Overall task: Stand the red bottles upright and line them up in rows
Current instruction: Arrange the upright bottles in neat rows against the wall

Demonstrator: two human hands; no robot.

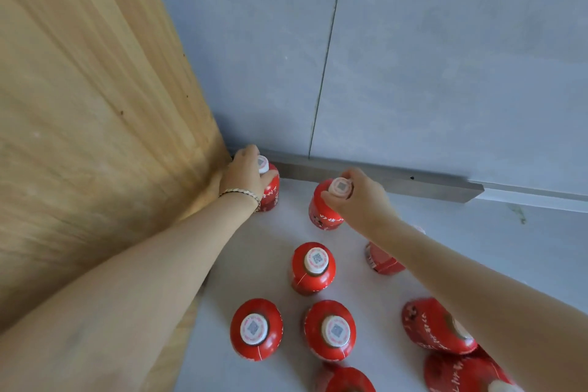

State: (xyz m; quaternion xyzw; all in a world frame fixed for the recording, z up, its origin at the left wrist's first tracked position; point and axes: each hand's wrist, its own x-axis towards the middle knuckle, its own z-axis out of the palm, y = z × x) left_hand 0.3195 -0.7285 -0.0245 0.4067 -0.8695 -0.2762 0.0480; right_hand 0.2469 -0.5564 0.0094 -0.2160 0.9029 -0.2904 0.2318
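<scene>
Several red bottles with white caps stand on a pale grey surface (366, 264). My left hand (246, 177) grips the neck of an upright bottle (272, 192) in the far left corner, against the wooden panel. My right hand (359, 197) holds the cap of another upright bottle (324, 212) a little to the right. Closer to me, three bottles stand upright: one in the middle (313, 267) and two in front, the left one (256, 329) and the right one (331, 331). My right forearm partly hides one bottle (383, 259) and a tilted one (436, 326).
A wooden panel (95, 121) walls off the left side. A grey tiled wall (445, 73) with a metal strip (397, 183) closes the back. Two more red bottles, one centre (348, 380) and one right (461, 372), sit at the bottom edge.
</scene>
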